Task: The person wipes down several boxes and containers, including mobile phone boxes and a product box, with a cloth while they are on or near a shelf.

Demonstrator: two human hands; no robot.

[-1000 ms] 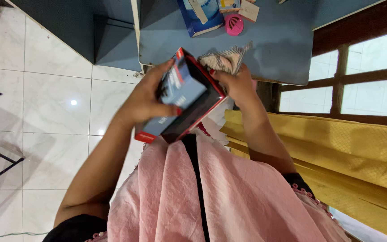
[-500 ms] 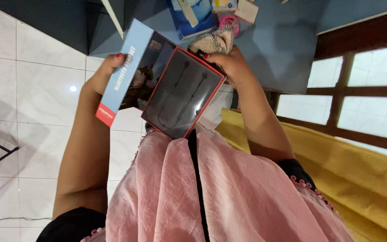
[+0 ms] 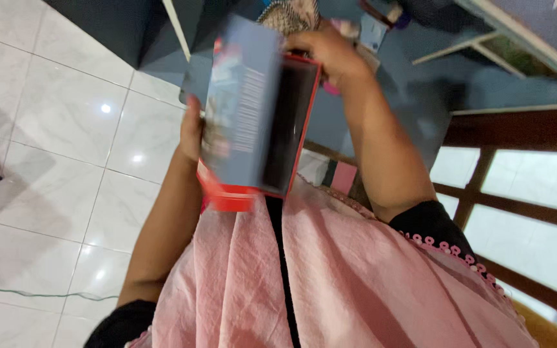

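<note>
**Head view: two hands on a boxed item above the lap**

Head camera looks straight down, and both hands are up in front of the chest. The left hand (image 3: pixel 191 132) has its fingers wrapped round the far edge of a blue-grey printed lid (image 3: pixel 243 103), a flat box cover with a red end, gripping it firmly and holding it tilted on edge. Right beside it, touching along one side, stands the red-rimmed tray (image 3: pixel 291 129) of the same box, its dark inside facing the camera; what lies in it is too blurred to tell. The right hand (image 3: pixel 330 55) is clamped over the tray's top edge, fingers curled on the rim.

Lid and tray sit together between the two forearms, just above a pink garment (image 3: pixel 330 277) with a dark line down its middle and black lace-trimmed sleeves. Beyond the hands, a blue tabletop (image 3: pixel 407 109) carries small cluttered items, among them a patterned woven piece (image 3: pixel 288 13) near the top edge. White glossy floor tiles (image 3: pixel 53 148) fill the left side, and a brown window frame (image 3: pixel 517 129) runs along the right.
</note>
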